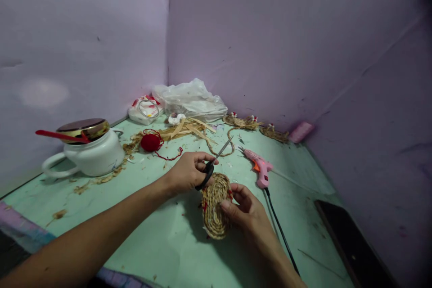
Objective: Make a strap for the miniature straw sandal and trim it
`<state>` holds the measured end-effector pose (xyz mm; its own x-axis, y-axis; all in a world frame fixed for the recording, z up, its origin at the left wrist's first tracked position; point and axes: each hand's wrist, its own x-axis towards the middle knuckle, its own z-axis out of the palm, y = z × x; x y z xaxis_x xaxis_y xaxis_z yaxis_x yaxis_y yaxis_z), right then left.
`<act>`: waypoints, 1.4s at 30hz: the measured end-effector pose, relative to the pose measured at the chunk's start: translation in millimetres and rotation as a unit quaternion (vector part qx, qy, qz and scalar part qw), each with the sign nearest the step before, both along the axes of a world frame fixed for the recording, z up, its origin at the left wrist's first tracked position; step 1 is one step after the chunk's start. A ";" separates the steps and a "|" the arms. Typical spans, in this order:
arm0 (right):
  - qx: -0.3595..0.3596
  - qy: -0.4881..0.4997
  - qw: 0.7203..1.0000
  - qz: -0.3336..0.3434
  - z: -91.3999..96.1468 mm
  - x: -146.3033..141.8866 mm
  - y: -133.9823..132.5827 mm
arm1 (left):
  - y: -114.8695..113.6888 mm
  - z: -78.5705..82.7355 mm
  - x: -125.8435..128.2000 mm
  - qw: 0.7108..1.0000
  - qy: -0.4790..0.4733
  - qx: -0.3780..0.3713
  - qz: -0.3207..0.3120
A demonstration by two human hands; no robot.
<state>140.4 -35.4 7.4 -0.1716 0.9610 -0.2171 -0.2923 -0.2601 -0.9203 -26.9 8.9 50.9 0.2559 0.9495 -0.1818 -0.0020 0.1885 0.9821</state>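
Note:
My left hand (189, 172) is closed around a pair of black-handled scissors (208, 173), whose metal blades point up and to the right. Below them, an oval coil of braided straw rope (216, 211) with bits of red along its sides is held up off the table. My right hand (245, 209) grips its right edge, thumb on the face and fingers behind. The scissor handles overlap the coil's upper left edge; whether my left fingers also touch the coil cannot be made out.
A pink glue gun (261, 168) with a black cord lies to the right. Red yarn (150, 142), straw strips (184, 129) and a plastic bag (192, 99) are at the back. A white mug (96, 155) stands left, a dark flat object (351, 243) right. More woven pieces (241, 122) lie against the wall.

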 end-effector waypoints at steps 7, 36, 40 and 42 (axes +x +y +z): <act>-0.030 -0.019 0.997 -0.062 -6.6 -1.9 1.7 | 1.2 -0.7 2.4 0.998 0.018 0.050 0.027; -0.061 0.148 0.953 -0.259 10.8 6.6 14.3 | -33.7 -9.3 21.1 0.791 0.512 0.321 -0.097; -0.017 0.138 0.958 -0.252 2.4 -0.5 8.3 | -38.0 -8.4 27.5 0.777 0.539 0.305 -0.112; -0.006 0.119 0.963 -0.240 -2.1 -3.0 5.2 | -37.5 -10.6 27.4 0.782 0.534 0.300 -0.112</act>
<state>137.4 -30.2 5.3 0.2459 0.9396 -0.2381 -0.5843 -0.0523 -0.8098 0.5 -28.6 40.3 0.4350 0.8987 0.0557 0.8473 -0.4295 0.3123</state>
